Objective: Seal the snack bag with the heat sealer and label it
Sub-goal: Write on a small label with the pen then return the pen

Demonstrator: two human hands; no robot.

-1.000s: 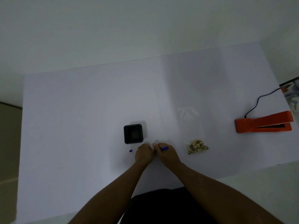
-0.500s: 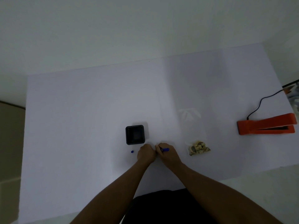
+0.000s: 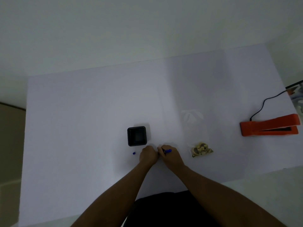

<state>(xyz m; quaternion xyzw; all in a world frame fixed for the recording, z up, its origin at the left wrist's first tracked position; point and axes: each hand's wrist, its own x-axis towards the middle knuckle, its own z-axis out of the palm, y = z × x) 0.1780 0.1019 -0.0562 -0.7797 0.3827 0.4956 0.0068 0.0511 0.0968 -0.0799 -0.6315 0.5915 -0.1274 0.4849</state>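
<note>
Hands unmoved, pen cap [image 3: 134,153], black box [image 3: 136,136], sealer [image 3: 268,127] aside

Both my hands closed, knuckle to knuckle, just below the frame's centre.

My left hand [image 3: 148,155] sits curled into a loose fist, fingers tucked under, its forearm running down toward the lower left. My right hand [image 3: 170,156] touches it on the right, fingers pinched around a blue pen [image 3: 167,151] whose end points right. My right forearm runs to the lower right corner. Both forearms are bare.
</note>
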